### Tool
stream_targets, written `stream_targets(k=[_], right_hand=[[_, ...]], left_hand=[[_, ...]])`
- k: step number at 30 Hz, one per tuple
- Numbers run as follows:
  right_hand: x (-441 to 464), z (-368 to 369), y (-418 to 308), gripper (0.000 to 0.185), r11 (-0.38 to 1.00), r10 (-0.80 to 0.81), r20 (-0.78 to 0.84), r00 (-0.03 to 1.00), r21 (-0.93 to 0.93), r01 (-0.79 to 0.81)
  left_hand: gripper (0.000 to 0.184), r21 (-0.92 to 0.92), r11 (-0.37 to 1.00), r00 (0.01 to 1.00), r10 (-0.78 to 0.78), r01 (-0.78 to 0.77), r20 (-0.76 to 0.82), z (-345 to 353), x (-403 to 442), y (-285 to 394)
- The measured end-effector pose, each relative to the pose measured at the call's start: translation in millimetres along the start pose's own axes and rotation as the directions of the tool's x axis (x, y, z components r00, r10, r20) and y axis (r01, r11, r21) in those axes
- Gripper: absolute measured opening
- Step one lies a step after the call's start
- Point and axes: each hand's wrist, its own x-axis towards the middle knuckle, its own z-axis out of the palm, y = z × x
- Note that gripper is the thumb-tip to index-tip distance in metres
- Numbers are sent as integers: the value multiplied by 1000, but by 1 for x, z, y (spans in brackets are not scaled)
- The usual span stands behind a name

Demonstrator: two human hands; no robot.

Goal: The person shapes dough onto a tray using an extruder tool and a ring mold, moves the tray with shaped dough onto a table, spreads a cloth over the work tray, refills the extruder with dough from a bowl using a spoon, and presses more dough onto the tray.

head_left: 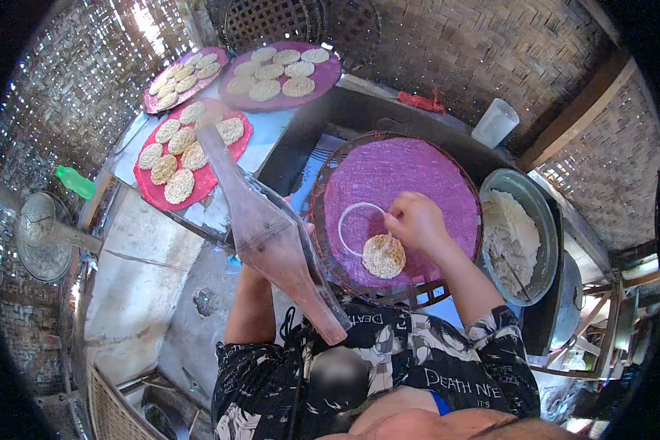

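Observation:
My right hand (pixel 418 222) pinches a thin white ring (pixel 342 226) over a round tray lined with purple cloth (pixel 396 172). Just below the ring, one round, textured pale cake (pixel 383 257) lies on the cloth, close to my fingertips. A long wooden tool (pixel 271 238), wide in the middle with narrow ends, slants across the front of my left forearm. Most of my left hand (pixel 309 226) is hidden behind this tool; only bits of fingertips show at its right edge, against the tray's left side.
Round cakes lie on a red cloth (pixel 216 183) and on two purple-pink trays (pixel 319 92) (pixel 154 103) at the upper left. A basin (pixel 524 293) of pale dough stands right of the tray. Behind are a translucent cup (pixel 496 122) and a red bag (pixel 420 102). A green bottle (pixel 75 182) is far left.

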Motion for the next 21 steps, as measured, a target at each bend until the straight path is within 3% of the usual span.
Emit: stream_targets(k=[1, 3, 4, 6, 9, 11, 14, 16, 18, 20, 21], right_hand=[[10, 6, -1, 19, 1000, 10, 5, 1000, -2, -10], [25, 16, -1, 19, 1000, 25, 16, 1000, -5, -25], [29, 21, 2, 19, 999, 31, 44, 999, -9, -31], [35, 31, 7, 20, 999, 38, 105, 994, -16, -36], [33, 38, 14, 19, 999, 41, 155, 987, -18, -39], [32, 37, 16, 19, 999, 32, 159, 987, -28, -28], [30, 36, 17, 20, 1000, 29, 146, 989, -14, -28], [26, 33, 17, 21, 1000, 0, 83, 997, -13, 1], [20, 22, 13, 24, 997, -70, -28, 997, -34, 69], [14, 12, -3, 29, 926, -41, 11, 999, 376, 34], [8, 7, -13, 32, 828, -38, 37, 999, 560, 11]], left_hand=[[57, -293, 937, 980, -197, 192, 11, 2, -1, 4], [57, -311, 936, 986, -167, 167, 28, 1, 0, 3], [56, -40, 998, 998, 55, -54, 32, -2, 0, -5], [55, 255, 927, 961, 258, -275, 101, -6, 1, -4], [47, 310, 923, 973, 227, -226, 35, -8, -1, 11], [35, 302, 942, 974, 192, -149, -117, 3, -1, 26], [45, 250, 963, 991, 119, -100, -59, 2, 0, 28], [42, 309, 936, 985, 173, -168, 10, 5, 0, 24], [36, 280, 950, 990, 139, -138, 19, 8, 3, 26], [27, 159, 987, 999, 10, -5, -32, 19, 13, 40], [28, 356, 928, 992, 121, -108, -15, 28, 19, 45]])
